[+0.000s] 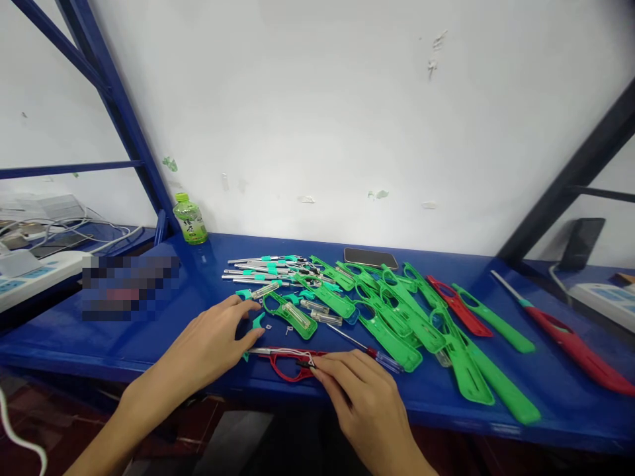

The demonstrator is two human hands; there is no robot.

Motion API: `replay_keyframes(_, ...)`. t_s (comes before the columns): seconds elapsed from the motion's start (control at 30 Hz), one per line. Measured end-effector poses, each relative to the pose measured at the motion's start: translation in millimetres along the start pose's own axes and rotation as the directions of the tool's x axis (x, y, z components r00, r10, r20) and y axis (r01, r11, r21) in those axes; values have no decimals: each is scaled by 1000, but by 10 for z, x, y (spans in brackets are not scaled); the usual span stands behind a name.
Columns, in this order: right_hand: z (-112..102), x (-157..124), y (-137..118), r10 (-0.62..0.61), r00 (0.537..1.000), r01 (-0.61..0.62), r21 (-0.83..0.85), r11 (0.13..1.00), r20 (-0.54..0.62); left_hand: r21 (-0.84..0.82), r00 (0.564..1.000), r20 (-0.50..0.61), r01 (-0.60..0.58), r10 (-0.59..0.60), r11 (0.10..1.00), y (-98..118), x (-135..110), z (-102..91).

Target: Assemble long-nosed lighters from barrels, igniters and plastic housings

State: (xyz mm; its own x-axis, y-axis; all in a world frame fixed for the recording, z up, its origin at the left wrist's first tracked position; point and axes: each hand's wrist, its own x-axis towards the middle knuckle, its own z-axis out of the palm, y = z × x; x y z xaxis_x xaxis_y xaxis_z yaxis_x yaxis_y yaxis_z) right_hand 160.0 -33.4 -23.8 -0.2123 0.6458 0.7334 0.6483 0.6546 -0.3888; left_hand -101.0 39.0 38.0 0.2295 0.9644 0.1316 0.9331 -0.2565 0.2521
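My right hand (364,396) pinches a small black part with white wires (306,363) over a red lighter shell half (288,378) at the table's front edge. A thin metal tube (260,351) lies along the shell's left end. My left hand (218,334) is open, thumb and index finger apart around a teal trigger piece (258,320); whether they touch it is unclear. Just beyond are a green shell half (272,303) with a clear fuel tank (297,316), more clear tanks (326,318) and tiny metal bits (289,330). A screwdriver (377,355) lies beyond my right hand.
Green shell halves (397,317) pile up on the right, near a red half (459,307) and a red lighter (570,340). Metal tubes with teal parts (258,271) lie behind. A phone (370,257) and green bottle (190,221) stand farther back; a power strip (44,271) is left.
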Motion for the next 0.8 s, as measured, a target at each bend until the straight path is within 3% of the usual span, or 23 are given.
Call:
replay_keyframes(0.27, -5, -23, 11, 14, 1000, -15, 18, 1000, 21, -81, 996, -84, -1, -5, 997, -38, 40, 6)
replay_keyframes(0.4, -8, -19, 5, 28, 999, -28, 26, 999, 27, -363, 991, -128, -25, -23, 931, 77, -29, -87)
replay_keyframes(0.5, -7, -21, 2, 32, 999, -33, 25, 999, 29, -572, 996, -76, -9, -41, 820, 148, -60, -121)
replay_keyframes(0.63, -1, -31, 11, 26, 999, -27, 17, 1000, 30, -743, 993, 114, 62, 35, 667, 151, -65, -105)
replay_keyframes(0.7, 1, -36, 15, 21, 999, -21, 10, 1000, 24, -849, 976, 182, 94, 119, 520, 122, -72, -78)
replay_keyframes(0.8, 1, -37, 15, 19, 999, -20, 3, 1000, 25, -963, 956, 195, 145, 218, 229, 85, -93, -21)
